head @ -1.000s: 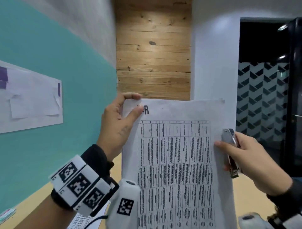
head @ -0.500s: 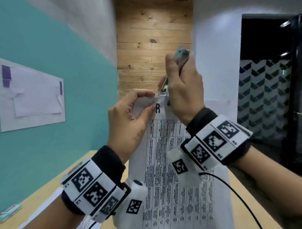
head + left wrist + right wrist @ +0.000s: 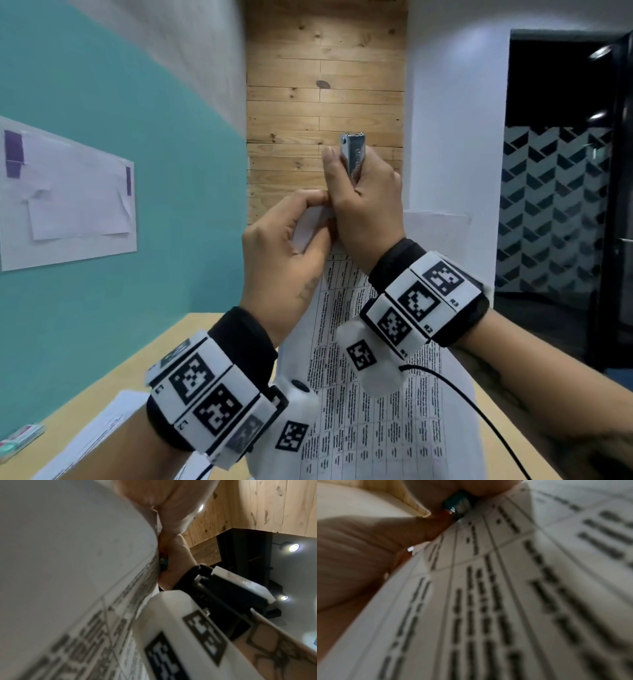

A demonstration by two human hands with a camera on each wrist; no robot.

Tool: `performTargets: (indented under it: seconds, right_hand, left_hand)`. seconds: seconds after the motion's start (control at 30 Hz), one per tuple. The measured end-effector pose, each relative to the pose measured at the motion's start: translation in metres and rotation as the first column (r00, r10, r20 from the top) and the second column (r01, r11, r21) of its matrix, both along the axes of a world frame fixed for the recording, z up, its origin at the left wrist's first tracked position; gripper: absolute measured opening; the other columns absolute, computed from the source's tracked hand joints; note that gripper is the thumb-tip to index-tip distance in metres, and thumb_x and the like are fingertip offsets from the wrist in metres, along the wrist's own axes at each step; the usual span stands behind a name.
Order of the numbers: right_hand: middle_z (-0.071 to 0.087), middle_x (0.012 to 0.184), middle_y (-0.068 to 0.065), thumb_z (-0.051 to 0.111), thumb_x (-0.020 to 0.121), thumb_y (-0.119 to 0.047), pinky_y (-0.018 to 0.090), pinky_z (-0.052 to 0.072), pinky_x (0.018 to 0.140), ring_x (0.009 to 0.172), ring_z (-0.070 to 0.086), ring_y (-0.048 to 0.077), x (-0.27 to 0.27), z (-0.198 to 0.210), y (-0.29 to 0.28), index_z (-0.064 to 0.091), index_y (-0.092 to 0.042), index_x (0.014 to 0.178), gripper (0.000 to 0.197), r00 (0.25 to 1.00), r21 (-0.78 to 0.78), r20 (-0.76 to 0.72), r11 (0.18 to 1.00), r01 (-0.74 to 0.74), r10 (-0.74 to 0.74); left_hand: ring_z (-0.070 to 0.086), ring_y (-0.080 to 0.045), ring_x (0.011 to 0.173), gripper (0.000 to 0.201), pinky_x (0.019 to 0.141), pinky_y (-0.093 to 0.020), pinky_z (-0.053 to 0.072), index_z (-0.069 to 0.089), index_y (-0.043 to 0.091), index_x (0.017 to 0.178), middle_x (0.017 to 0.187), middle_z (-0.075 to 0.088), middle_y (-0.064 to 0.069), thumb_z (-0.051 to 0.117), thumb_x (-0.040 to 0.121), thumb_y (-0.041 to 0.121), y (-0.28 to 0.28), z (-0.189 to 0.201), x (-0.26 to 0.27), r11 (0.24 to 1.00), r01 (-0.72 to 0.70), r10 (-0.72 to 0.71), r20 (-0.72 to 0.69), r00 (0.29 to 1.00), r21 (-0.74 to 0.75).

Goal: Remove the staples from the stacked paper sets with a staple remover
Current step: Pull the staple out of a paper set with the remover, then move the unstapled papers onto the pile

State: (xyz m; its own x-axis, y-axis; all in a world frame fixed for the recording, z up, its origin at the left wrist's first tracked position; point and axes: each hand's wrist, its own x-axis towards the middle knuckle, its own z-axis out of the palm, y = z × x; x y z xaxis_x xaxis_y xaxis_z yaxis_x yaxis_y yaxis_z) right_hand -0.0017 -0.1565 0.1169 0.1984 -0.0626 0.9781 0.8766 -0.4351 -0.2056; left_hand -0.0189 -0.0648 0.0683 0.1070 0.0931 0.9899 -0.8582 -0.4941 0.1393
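Note:
I hold a stapled paper set (image 3: 387, 404), printed with a table, upright in front of me. My left hand (image 3: 291, 246) pinches its top left corner between thumb and fingers. My right hand (image 3: 366, 202) grips a silver staple remover (image 3: 354, 154) in its fist, pointing down at that same corner. The tool's lower end and the staple are hidden behind my fingers in the head view. In the right wrist view the remover's tip (image 3: 458, 505) shows against the paper (image 3: 505, 588). The left wrist view shows the sheet (image 3: 68, 561) close up and blurred.
A wooden table (image 3: 137, 370) lies below with more printed paper (image 3: 96, 438) at the lower left and a small teal and pink object (image 3: 20, 437) near its left edge. A teal wall (image 3: 137, 171) with taped sheets stands at the left. A dark doorway (image 3: 565, 171) is at the right.
My right hand carried the staple remover from the paper's right edge up to the top left corner and turned it tip down. My left fingers curled tighter round the corner.

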Motion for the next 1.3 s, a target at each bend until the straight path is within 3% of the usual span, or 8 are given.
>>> performTargets:
  seconds: [0.2, 0.37, 0.7, 0.9, 0.97, 1.1, 1.2, 1.3]
  right_hand:
    - [0.035, 0.053, -0.013, 0.05, 0.095, -0.034, 0.022, 0.028, 0.051, 0.05, 0.038, 0.003, 0.002, -0.001, -0.004, 0.031, -0.031, 0.06, 0.04, 1.0, -0.015, -0.029, 1.0, 0.009, -0.009]
    - [0.036, 0.053, -0.012, 0.049, 0.095, -0.037, 0.024, 0.029, 0.052, 0.051, 0.038, 0.004, 0.001, 0.001, -0.009, 0.032, -0.029, 0.06, 0.039, 0.998, -0.044, -0.053, 0.998, 0.037, -0.039]
    - [0.049, 0.074, 0.003, 0.06, 0.086, -0.004, 0.021, 0.047, 0.052, 0.053, 0.053, 0.01, -0.025, 0.022, -0.083, 0.043, -0.016, 0.074, 0.024, 0.873, 0.495, 0.091, 0.739, -0.457, 0.478]
    - [0.049, 0.078, 0.002, 0.08, 0.069, -0.036, 0.02, 0.046, 0.05, 0.056, 0.052, 0.01, -0.02, -0.018, -0.097, 0.048, -0.014, 0.082, 0.041, 0.936, 0.292, -0.166, 0.922, -0.254, 0.311]
    - [0.059, 0.08, -0.003, 0.079, 0.052, -0.05, 0.017, 0.048, 0.051, 0.062, 0.06, 0.007, -0.017, -0.034, -0.086, 0.057, -0.011, 0.09, 0.059, 0.809, 0.19, -0.434, 0.918, -0.348, 0.397]
    - [0.074, 0.081, -0.002, 0.07, 0.06, -0.034, 0.018, 0.052, 0.054, 0.068, 0.07, 0.011, -0.018, -0.062, -0.039, 0.075, -0.017, 0.078, 0.026, 0.222, 0.299, -0.761, 0.633, -0.714, 0.609]
    - [0.072, 0.088, 0.007, 0.063, 0.079, -0.011, 0.022, 0.056, 0.056, 0.066, 0.068, 0.017, -0.012, -0.082, 0.005, 0.067, -0.005, 0.097, 0.019, 0.056, 0.432, -0.787, 0.614, -0.661, 0.614]
    - [0.068, 0.093, 0.014, 0.063, 0.083, -0.005, 0.024, 0.053, 0.056, 0.06, 0.063, 0.019, -0.003, -0.11, 0.045, 0.065, -0.001, 0.101, 0.018, -0.06, 0.575, -0.763, 0.633, -0.518, 0.644]
  left_hand:
    - [0.061, 0.0, 0.078, 0.04, 0.073, -0.019, 0.053, 0.053, 0.035, 0.108, 0.093, 0.065, 0.008, 0.07, 0.075, 0.02, -0.001, -0.005, -0.003, 0.989, 0.117, -0.128, -0.13, 0.983, -0.09]
    - [0.066, -0.037, 0.093, 0.044, 0.086, -0.054, 0.051, 0.063, 0.005, 0.103, 0.098, 0.07, -0.018, 0.08, 0.067, 0.023, -0.001, -0.021, -0.003, 0.843, 0.429, -0.538, -0.53, 0.656, -0.325]
    - [0.07, -0.029, 0.085, 0.022, 0.08, -0.045, 0.056, 0.066, -0.003, 0.097, 0.094, 0.072, -0.016, 0.067, 0.079, 0.008, 0.022, -0.009, 0.011, 0.896, 0.358, -0.445, -0.519, 0.73, -0.265]
    - [0.07, -0.014, 0.072, 0.017, 0.065, -0.025, 0.056, 0.068, 0.004, 0.091, 0.082, 0.074, 0.0, 0.064, 0.074, 0.006, 0.085, 0.045, -0.01, 0.912, 0.321, -0.41, -0.529, 0.743, -0.256]
    - [0.068, -0.009, 0.061, 0.027, 0.055, -0.022, 0.054, 0.073, 0.011, 0.068, 0.067, 0.072, 0.002, 0.055, 0.084, -0.001, 0.11, 0.062, -0.016, 0.914, 0.293, -0.404, -0.575, 0.712, -0.279]
    - [0.07, -0.013, 0.064, 0.017, 0.053, -0.026, 0.056, 0.074, 0.013, 0.072, 0.073, 0.074, -0.003, 0.082, 0.056, 0.012, 0.148, 0.076, -0.027, 0.926, 0.253, -0.375, -0.738, 0.561, -0.279]
    - [0.071, -0.019, 0.071, 0.059, 0.066, -0.04, 0.059, 0.075, 0.011, 0.078, 0.083, 0.074, -0.008, 0.095, 0.024, 0.022, 0.187, 0.067, -0.02, 0.954, 0.163, -0.286, -0.924, 0.254, -0.25]
    - [0.069, -0.021, 0.074, 0.082, 0.078, -0.048, 0.055, 0.068, 0.009, 0.104, 0.086, 0.073, -0.012, 0.097, 0.03, 0.031, 0.243, 0.03, 0.0, 0.99, 0.007, -0.139, -0.99, -0.029, -0.139]
